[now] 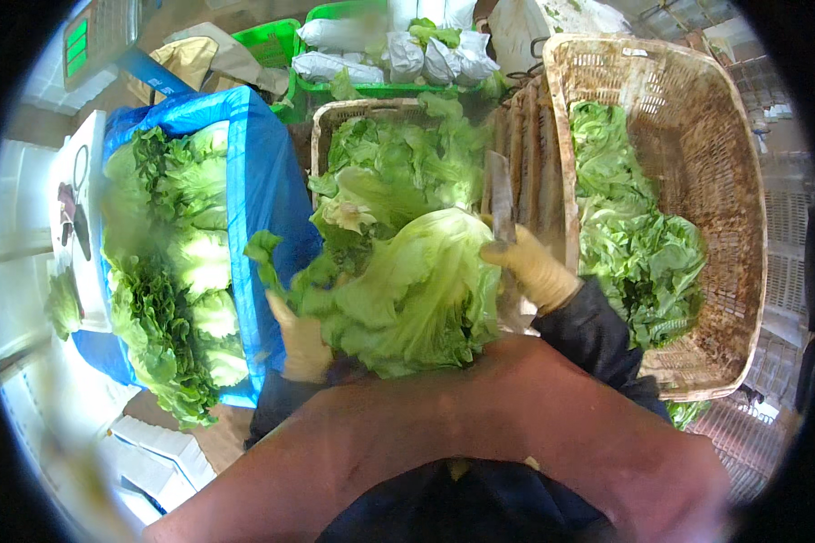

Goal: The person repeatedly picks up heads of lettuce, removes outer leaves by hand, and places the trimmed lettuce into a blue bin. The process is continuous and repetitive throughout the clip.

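Note:
In front of my apron I have a large pale green lettuce head (421, 292) with loose outer leaves. My left hand (304, 345), in a light tan glove, holds it from the left; the leaves hide most of the fingers. My right hand (538, 273), gloved alike, grips a knife (500, 186) at the lettuce's right side. The knife's broad blade points up and away from me, and it looks stained. Just beyond the held head, loose leaves and lettuce (394, 153) fill a crate (318, 142). A cut stem end (348, 214) shows among them.
To the left, a blue-lined container (239, 203) holds rows of lettuce (207, 261). A dirty plastic crate (727, 203) on the right has lettuce (638, 251) along its left side. White wrapped bundles (407, 58) lie in a green crate (301, 98) behind. A scale display (76, 51) stands upper left.

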Available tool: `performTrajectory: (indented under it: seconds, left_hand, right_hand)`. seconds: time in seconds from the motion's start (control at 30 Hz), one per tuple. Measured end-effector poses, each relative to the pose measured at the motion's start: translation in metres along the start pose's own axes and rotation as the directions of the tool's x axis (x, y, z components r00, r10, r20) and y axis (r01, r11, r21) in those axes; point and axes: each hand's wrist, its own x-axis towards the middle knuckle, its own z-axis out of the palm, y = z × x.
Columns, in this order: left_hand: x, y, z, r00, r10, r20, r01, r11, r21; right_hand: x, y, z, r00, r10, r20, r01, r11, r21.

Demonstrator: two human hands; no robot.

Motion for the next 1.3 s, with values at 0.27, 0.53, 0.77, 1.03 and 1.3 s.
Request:
performTrajectory:
  seconds: [0.27,0.53,0.77,1.03,1.3]
  left_hand:
    - [0.025,0.015,-0.028,0.963,0.165,0.213,-0.222,0.933,0.282]
    - [0.012,0.069,0.035,0.860,0.396,0.323,-0.468,0.356,0.809]
    - [0.007,0.174,0.028,0.657,0.732,0.181,-0.498,0.242,0.833]
    - [-0.029,0.202,-0.027,0.753,0.516,0.409,0.151,-0.740,0.656]
    - [0.048,0.255,-0.047,0.609,0.579,0.542,0.348,-0.809,0.473]
  right_hand:
    - [-0.005,-0.032,-0.002,0.850,-0.511,0.131,0.436,0.541,-0.719]
    - [0.014,-0.042,0.023,0.880,-0.462,0.109,0.426,0.667,-0.612]
    - [0.099,-0.022,0.091,0.929,-0.371,0.009,0.369,0.926,0.084]
    - [0.291,0.040,0.242,0.722,-0.626,0.293,0.643,0.453,-0.617]
    - [0.254,0.053,0.240,0.797,-0.553,0.244,0.540,0.470,-0.699]
